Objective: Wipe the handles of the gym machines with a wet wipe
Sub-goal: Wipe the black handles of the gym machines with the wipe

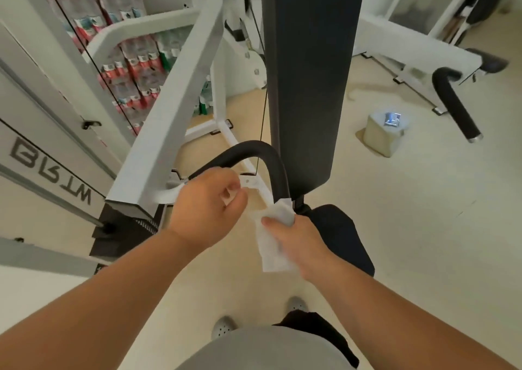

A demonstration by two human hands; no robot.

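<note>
A curved black padded handle [254, 149] arches off the white machine frame [175, 92] in the middle of the view. My right hand [296, 237] is shut on a white wet wipe [275, 228], which is wrapped around the handle's near right end; a loose flap of the wipe hangs below my thumb. My left hand [206, 203] grips the handle's left end, fingers curled around it, covering that part of the padding.
A tall dark backrest pad [308, 73] stands just behind the handle, with a dark seat [339, 228] under my right hand. A wipes pack [384, 132] sits on the beige floor at right, near another black handle [454, 107]. Stacked water bottles [127, 59] fill the left background.
</note>
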